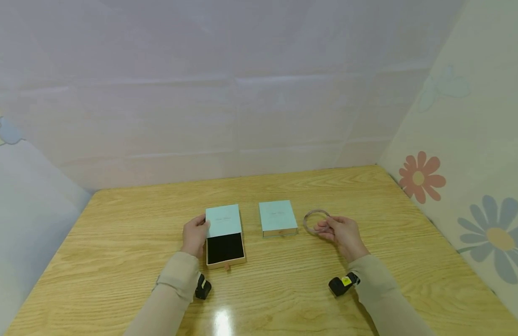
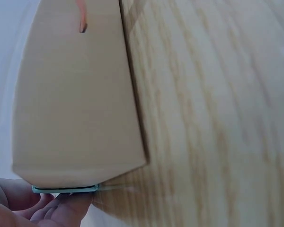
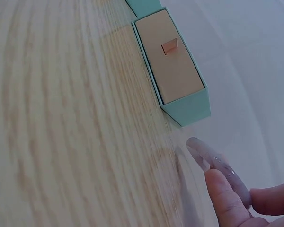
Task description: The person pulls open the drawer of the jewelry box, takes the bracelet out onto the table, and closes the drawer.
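My left hand (image 1: 194, 234) grips the left side of a mint-green drawer box (image 1: 223, 220), thumb on top. Its inner drawer (image 1: 225, 248) is slid out toward me and shows a black lining with nothing on it. The drawer's peach front wall (image 2: 80, 104) fills much of the left wrist view, with a ribbon tab hanging from it. On the right, my right hand (image 1: 341, 233) pinches a pale purple, translucent bangle (image 1: 306, 223) between thumb and fingers. The bangle (image 3: 217, 163) is held tilted just above the table in the right wrist view.
A second mint-green drawer box (image 1: 278, 217), its drawer pushed in, sits between the two hands. The wooden table (image 1: 284, 289) meets a pale cloth backdrop (image 1: 242, 116) at the back. A flower-printed panel (image 1: 460, 196) stands along the right.
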`<action>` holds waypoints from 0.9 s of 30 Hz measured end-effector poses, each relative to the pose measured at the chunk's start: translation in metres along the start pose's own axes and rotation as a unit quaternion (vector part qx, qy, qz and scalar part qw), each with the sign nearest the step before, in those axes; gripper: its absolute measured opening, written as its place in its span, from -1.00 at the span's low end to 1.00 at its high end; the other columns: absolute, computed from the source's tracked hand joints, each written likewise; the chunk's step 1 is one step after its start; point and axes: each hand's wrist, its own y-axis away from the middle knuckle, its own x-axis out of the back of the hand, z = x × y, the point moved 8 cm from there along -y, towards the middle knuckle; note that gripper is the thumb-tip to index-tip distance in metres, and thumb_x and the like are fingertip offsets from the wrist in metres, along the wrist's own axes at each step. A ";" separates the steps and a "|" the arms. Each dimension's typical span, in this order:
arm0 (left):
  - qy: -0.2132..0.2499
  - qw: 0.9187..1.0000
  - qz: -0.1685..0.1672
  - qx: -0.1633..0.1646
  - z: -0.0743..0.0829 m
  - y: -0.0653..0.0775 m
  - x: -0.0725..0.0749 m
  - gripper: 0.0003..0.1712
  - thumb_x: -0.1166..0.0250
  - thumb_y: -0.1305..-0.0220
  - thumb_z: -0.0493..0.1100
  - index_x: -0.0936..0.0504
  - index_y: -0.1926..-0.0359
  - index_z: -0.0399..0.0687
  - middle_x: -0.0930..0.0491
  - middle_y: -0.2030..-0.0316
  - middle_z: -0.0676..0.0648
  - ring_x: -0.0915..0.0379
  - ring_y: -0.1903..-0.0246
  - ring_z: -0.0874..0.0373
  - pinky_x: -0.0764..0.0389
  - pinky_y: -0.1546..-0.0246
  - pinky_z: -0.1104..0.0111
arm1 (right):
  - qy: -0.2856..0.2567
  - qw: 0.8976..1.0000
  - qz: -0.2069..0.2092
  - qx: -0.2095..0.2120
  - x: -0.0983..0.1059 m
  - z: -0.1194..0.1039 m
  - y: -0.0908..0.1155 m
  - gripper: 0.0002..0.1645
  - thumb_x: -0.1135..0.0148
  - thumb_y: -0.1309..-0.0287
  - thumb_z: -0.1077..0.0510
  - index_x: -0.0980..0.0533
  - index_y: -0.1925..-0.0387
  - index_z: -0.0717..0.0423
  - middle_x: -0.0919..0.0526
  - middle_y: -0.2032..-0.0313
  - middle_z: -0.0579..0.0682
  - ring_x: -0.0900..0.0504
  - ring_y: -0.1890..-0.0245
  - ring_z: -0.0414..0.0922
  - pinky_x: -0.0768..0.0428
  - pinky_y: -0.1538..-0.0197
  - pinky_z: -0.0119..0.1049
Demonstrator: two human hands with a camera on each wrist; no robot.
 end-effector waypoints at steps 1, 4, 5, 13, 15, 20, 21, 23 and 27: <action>-0.001 1.000 0.000 0.001 -0.001 0.000 0.000 -0.50 0.07 -0.49 -0.37 -0.21 -0.38 -0.44 -0.22 -0.34 -0.40 -0.08 -0.35 -0.24 -0.22 -0.32 0.03 | 0.002 1.000 -0.001 0.001 0.000 0.000 0.000 -0.44 0.17 -0.50 0.29 -0.03 -0.33 0.61 -0.64 0.37 0.00 -0.68 0.38 -0.21 -0.66 0.20 -0.37; -0.001 1.000 -0.003 0.000 0.000 0.000 0.000 -0.50 0.07 -0.49 -0.37 -0.20 -0.39 -0.45 -0.21 -0.34 -0.41 -0.07 -0.36 -0.24 -0.21 -0.33 0.03 | 0.004 1.000 -0.003 0.003 0.000 0.000 -0.001 -0.44 0.17 -0.50 0.29 -0.03 -0.33 0.61 -0.65 0.37 0.00 -0.68 0.37 -0.21 -0.66 0.19 -0.37; 0.000 1.000 -0.004 0.000 0.000 0.001 -0.001 -0.50 0.07 -0.49 -0.37 -0.20 -0.39 -0.45 -0.21 -0.34 -0.40 -0.07 -0.36 -0.24 -0.21 -0.33 0.03 | 0.003 1.000 -0.003 0.002 0.000 0.000 -0.001 -0.44 0.17 -0.50 0.28 -0.03 -0.33 0.61 -0.65 0.37 0.00 -0.68 0.37 -0.21 -0.66 0.19 -0.37; 0.000 1.000 -0.007 -0.004 0.003 0.002 -0.002 -0.50 0.07 -0.50 -0.37 -0.19 -0.39 -0.45 -0.20 -0.34 -0.42 -0.06 -0.36 -0.27 -0.20 -0.33 0.01 | -0.007 1.000 -0.002 -0.010 0.000 0.003 -0.002 -0.46 0.18 -0.51 0.27 -0.06 -0.33 0.59 -0.65 0.35 0.02 -0.69 0.36 -0.20 -0.66 0.17 -0.36; 0.000 1.000 -0.008 -0.006 0.003 0.002 -0.003 -0.50 0.07 -0.50 -0.36 -0.18 -0.39 -0.46 -0.20 -0.34 -0.43 -0.06 -0.36 -0.27 -0.20 -0.33 0.01 | -0.007 1.000 -0.003 -0.010 0.000 0.003 -0.003 -0.47 0.18 -0.51 0.28 -0.07 -0.32 0.59 -0.65 0.37 0.01 -0.69 0.36 -0.21 -0.66 0.17 -0.36; -0.001 1.000 -0.007 -0.004 0.002 0.002 -0.003 -0.49 0.07 -0.50 -0.35 -0.18 -0.39 -0.46 -0.20 -0.34 -0.43 -0.06 -0.35 -0.27 -0.19 -0.33 0.01 | -0.001 1.000 -0.008 -0.011 0.001 0.001 -0.009 -0.46 0.18 -0.50 0.29 -0.06 -0.32 0.63 -0.65 0.38 0.02 -0.69 0.38 -0.21 -0.66 0.18 -0.35; -0.001 1.000 -0.006 -0.003 0.002 0.002 -0.003 -0.49 0.07 -0.50 -0.35 -0.19 -0.39 -0.46 -0.20 -0.34 -0.43 -0.07 -0.35 -0.27 -0.19 -0.33 0.01 | 0.005 1.000 -0.008 -0.012 0.001 0.001 -0.010 -0.45 0.18 -0.50 0.29 -0.06 -0.31 0.64 -0.65 0.39 0.03 -0.69 0.39 -0.20 -0.67 0.18 -0.35; 0.001 1.000 -0.004 -0.001 0.002 0.001 -0.002 -0.50 0.07 -0.50 -0.35 -0.20 -0.38 -0.46 -0.20 -0.34 -0.43 -0.07 -0.35 -0.26 -0.19 -0.33 0.01 | 0.032 0.999 -0.007 -0.011 0.002 0.000 -0.012 -0.47 0.19 -0.50 0.28 -0.11 -0.28 0.66 -0.66 0.40 0.04 -0.69 0.42 -0.20 -0.67 0.22 -0.36; 0.005 1.000 -0.002 0.001 0.001 0.001 -0.001 -0.51 0.06 -0.50 -0.36 -0.22 -0.37 -0.45 -0.22 -0.33 -0.41 -0.09 -0.35 -0.24 -0.20 -0.33 0.03 | 0.105 0.994 -0.008 -0.007 0.005 -0.002 -0.017 -0.53 0.20 -0.49 0.28 -0.23 -0.16 0.69 -0.66 0.46 0.06 -0.67 0.52 -0.20 -0.68 0.35 -0.36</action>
